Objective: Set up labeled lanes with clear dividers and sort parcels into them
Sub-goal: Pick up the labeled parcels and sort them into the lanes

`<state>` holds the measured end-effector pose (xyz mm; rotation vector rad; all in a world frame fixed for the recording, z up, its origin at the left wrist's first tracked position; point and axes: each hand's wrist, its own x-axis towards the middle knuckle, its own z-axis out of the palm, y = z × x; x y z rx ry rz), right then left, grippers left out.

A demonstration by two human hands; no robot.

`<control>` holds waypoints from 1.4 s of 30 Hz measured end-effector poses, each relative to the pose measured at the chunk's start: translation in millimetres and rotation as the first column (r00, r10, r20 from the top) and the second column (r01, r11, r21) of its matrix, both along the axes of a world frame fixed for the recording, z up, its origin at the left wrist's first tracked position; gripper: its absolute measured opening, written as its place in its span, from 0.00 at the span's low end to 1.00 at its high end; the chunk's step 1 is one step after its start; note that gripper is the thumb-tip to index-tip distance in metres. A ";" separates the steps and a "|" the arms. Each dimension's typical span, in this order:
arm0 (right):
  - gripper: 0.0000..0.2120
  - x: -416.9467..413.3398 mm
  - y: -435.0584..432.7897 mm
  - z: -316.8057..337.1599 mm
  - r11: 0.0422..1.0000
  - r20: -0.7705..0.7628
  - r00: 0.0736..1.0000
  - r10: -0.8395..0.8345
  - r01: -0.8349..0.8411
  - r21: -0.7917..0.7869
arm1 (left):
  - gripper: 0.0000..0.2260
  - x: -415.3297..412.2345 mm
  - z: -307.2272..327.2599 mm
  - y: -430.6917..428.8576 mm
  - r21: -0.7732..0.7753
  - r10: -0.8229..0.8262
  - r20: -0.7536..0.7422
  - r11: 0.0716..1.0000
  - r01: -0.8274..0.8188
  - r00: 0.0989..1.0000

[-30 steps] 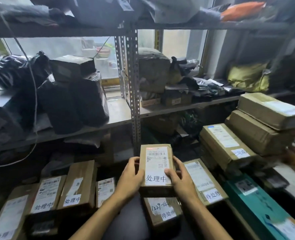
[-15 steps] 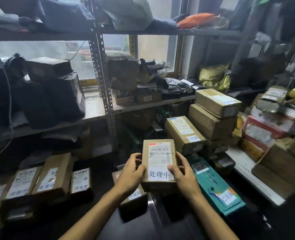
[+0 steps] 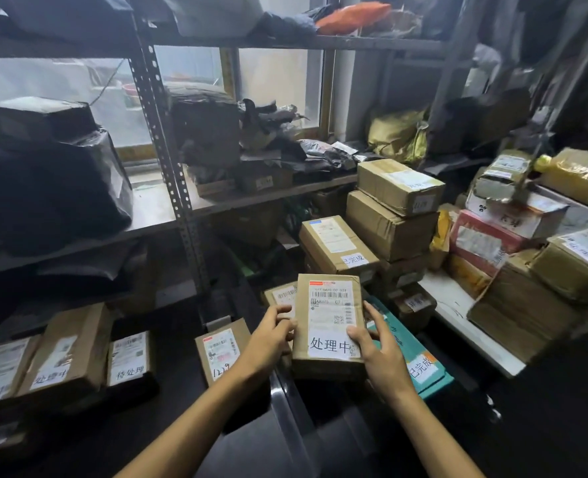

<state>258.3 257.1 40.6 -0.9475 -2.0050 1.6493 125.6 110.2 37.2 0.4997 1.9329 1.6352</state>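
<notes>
Still, the brown parcel (image 3: 330, 305) was held up between both hands, just as it was half a second before. The left hand (image 3: 271, 336) gripped its left edge with curled fingers. The right hand (image 3: 380, 353) gripped its right edge, with the thumb pressed on the white label (image 3: 327, 346). What had changed was the view. It had swung a bit to the right, so the metal shelf post (image 3: 168, 167) sat further left and more of the pile on the right showed. The parcel was low in the middle, in front of the teal packet (image 3: 423, 363) and just right of a small box (image 3: 220, 353) with numbers written on it.

Now the counting. One parcel was held, and two hands held it. Three brown boxes (image 3: 68, 350) stood in a row at the low left, each with a white sticker. Two big boxes (image 3: 389, 225) were stacked by the shelf, and one tilted box (image 3: 334, 243) leaned in front of them. One orange bag (image 3: 354, 12) lay on the top shelf. One yellow bag (image 3: 399, 136) lay lower down. One red box (image 3: 482, 243) sat in the pile on the right.
</notes>
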 end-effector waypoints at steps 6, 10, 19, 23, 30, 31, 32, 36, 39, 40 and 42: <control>0.25 -12.9 17.5 -5.3 0.999 0.032 0.999 -0.031 0.031 -0.010 | 0.10 -21.6 -10.7 25.5 -0.037 -0.062 0.018 0.997 0.063 0.998; 0.25 -19.9 25.2 -10.0 0.999 0.046 0.998 -0.038 0.040 -0.027 | 0.09 -32.0 -13.0 40.1 -0.043 -0.081 0.037 0.996 0.083 0.996; 0.25 -44.6 29.8 -22.7 0.999 0.093 0.995 0.045 -0.043 -0.018 | 0.08 -35.3 -22.7 36.4 -0.079 0.031 0.068 0.997 -0.026 0.997; 0.23 -64.3 25.2 -28.2 0.992 0.082 0.989 0.123 -0.119 -0.046 | 0.08 -44.3 -30.6 24.4 -0.113 0.121 0.092 0.987 -0.111 0.988; 0.26 -96.6 54.3 -35.2 0.959 0.148 0.947 0.284 -0.277 -0.063 | 0.14 -50.4 -30.3 37.5 -0.217 0.248 0.069 0.949 -0.228 0.966; 0.27 -101.9 58.6 -35.9 0.955 0.161 0.941 0.297 -0.291 -0.060 | 0.15 -51.0 -30.0 41.0 -0.228 0.262 0.064 0.943 -0.242 0.963; 0.27 -108.5 62.1 -36.5 0.951 0.172 0.935 0.310 -0.305 -0.056 | 0.15 -52.8 -30.5 44.5 -0.238 0.275 0.058 0.937 -0.254 0.960; 0.27 -130.3 63.0 -39.4 0.939 0.224 0.912 0.344 -0.339 -0.062 | 0.15 -60.9 -34.6 57.2 -0.253 0.332 0.045 0.916 -0.310 0.942; 0.28 -149.0 57.4 -44.4 0.935 0.252 0.903 0.348 -0.353 -0.030 | 0.18 -72.1 -40.9 66.4 -0.255 0.375 0.038 0.900 -0.354 0.926; 0.28 -155.2 55.4 -45.2 0.936 0.265 0.901 0.344 -0.353 -0.015 | 0.20 -77.1 -42.4 69.2 -0.262 0.371 0.021 0.898 -0.353 0.929; 0.28 -167.9 53.1 -45.0 0.934 0.294 0.895 0.336 -0.356 0.016 | 0.21 -87.4 -45.3 72.8 -0.267 0.372 0.001 0.895 -0.358 0.928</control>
